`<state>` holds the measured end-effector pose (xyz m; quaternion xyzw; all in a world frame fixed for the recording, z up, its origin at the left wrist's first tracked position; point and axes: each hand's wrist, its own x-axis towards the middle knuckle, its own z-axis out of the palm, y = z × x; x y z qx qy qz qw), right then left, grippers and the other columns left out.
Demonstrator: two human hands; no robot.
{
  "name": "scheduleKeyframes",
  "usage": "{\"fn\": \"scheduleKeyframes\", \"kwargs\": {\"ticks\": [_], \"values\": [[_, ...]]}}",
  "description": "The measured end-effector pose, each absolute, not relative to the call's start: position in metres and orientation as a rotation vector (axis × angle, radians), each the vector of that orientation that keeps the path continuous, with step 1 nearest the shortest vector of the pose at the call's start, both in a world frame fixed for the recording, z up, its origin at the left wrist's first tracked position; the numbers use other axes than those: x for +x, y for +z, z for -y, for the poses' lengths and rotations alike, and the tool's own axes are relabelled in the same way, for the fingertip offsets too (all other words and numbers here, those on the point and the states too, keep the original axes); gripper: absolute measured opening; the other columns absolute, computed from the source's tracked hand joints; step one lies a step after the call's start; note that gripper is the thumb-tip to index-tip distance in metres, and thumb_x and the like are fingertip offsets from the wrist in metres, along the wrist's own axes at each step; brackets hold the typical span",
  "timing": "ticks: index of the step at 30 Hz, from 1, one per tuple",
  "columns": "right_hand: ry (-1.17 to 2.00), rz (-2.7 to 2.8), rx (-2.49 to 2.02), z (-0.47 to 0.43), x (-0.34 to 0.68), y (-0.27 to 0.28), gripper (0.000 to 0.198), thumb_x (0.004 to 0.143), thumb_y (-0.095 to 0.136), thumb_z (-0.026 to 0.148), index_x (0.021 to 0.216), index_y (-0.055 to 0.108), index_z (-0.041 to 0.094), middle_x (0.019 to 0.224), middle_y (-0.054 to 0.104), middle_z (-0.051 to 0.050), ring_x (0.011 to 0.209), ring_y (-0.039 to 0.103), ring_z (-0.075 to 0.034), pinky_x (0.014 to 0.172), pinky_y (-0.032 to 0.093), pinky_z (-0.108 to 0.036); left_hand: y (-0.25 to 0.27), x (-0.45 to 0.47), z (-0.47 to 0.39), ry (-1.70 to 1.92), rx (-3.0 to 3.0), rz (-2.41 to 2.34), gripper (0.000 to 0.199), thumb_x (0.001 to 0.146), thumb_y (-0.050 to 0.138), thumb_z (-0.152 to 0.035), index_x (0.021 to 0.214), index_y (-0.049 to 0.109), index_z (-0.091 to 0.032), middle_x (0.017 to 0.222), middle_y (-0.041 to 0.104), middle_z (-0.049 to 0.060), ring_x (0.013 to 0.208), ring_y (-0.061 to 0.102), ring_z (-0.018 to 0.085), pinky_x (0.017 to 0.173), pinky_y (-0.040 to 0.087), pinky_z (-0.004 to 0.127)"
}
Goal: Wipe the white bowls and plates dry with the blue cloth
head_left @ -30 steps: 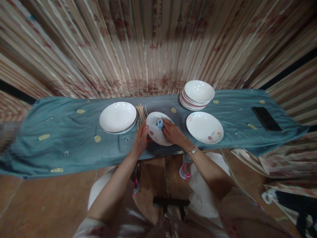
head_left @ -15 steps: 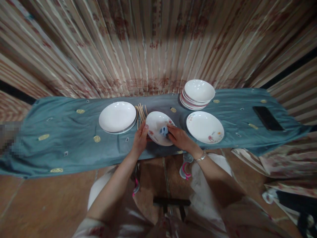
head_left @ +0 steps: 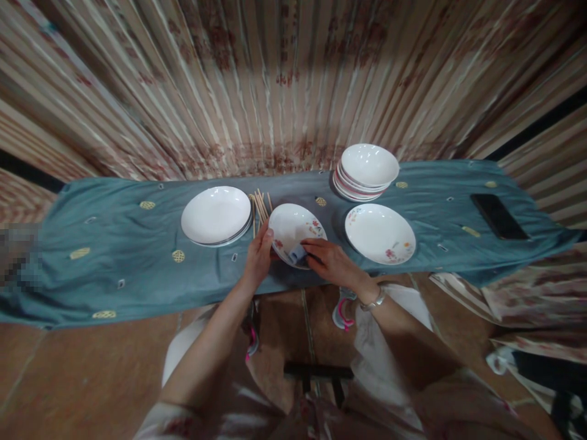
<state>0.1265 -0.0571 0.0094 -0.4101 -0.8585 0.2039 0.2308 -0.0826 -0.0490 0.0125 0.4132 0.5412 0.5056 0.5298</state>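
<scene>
My left hand (head_left: 259, 252) grips the left rim of a white plate (head_left: 292, 225) with small red flowers, its thumb over the edge. The plate is tilted toward me above the table. In my right hand (head_left: 328, 260) is a bunched blue cloth (head_left: 298, 253), pressed on the lower part of the plate's inner face. Fingers hide part of the cloth. Several wooden chopsticks (head_left: 260, 205) lie just beyond my left hand. To the right of my hands rests another flowered white plate (head_left: 380, 232).
A stack of plain white plates (head_left: 216, 215) stands at the left, and a stack of white bowls (head_left: 369, 166) at the back right. A black phone (head_left: 499, 216) lies at the right end of the green tablecloth (head_left: 151, 244). Behind hangs a patterned curtain (head_left: 275, 91).
My right hand has moved the cloth down and slightly left across the plate, from near its middle to its lower edge. The left hand keeps its hold on the rim.
</scene>
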Motion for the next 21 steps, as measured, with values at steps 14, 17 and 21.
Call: {"fn": "scheduleKeyframes", "kwargs": {"ticks": [14, 17, 21], "values": [[0.548, 2.289, -1.024, 0.057, 0.115, 0.005, 0.037, 0.094, 0.053, 0.012, 0.126, 0.069, 0.016, 0.136, 0.067, -0.013, 0.125, 0.065, -0.025, 0.11, 0.053, -0.045, 0.006, -0.084, 0.049, 1.224, 1.044, -1.275, 0.069, 0.088, 0.058, -0.063, 0.14, 0.06, -0.018, 0.128, 0.07, 0.012, 0.103, 0.07, 0.029, 0.071, 0.064, 0.037], [0.555, 2.283, -1.014, 0.056, 0.112, 0.005, 0.038, 0.094, 0.053, 0.012, 0.128, 0.068, 0.017, 0.137, 0.067, -0.014, 0.126, 0.064, -0.025, 0.111, 0.052, -0.046, 0.003, -0.085, 0.048, 1.241, 1.097, -1.278, 0.067, 0.089, 0.057, -0.062, 0.139, 0.061, -0.017, 0.135, 0.068, 0.013, 0.114, 0.067, 0.03, 0.084, 0.063, 0.041], [0.556, 2.274, -1.015, 0.054, 0.11, 0.004, 0.04, 0.094, 0.052, 0.012, 0.13, 0.067, 0.019, 0.14, 0.065, -0.012, 0.128, 0.063, -0.025, 0.112, 0.051, -0.046, 0.002, -0.085, 0.049, 1.236, 1.136, -1.277, 0.067, 0.091, 0.054, -0.062, 0.14, 0.06, -0.017, 0.136, 0.067, 0.013, 0.116, 0.067, 0.03, 0.092, 0.061, 0.045]]}}
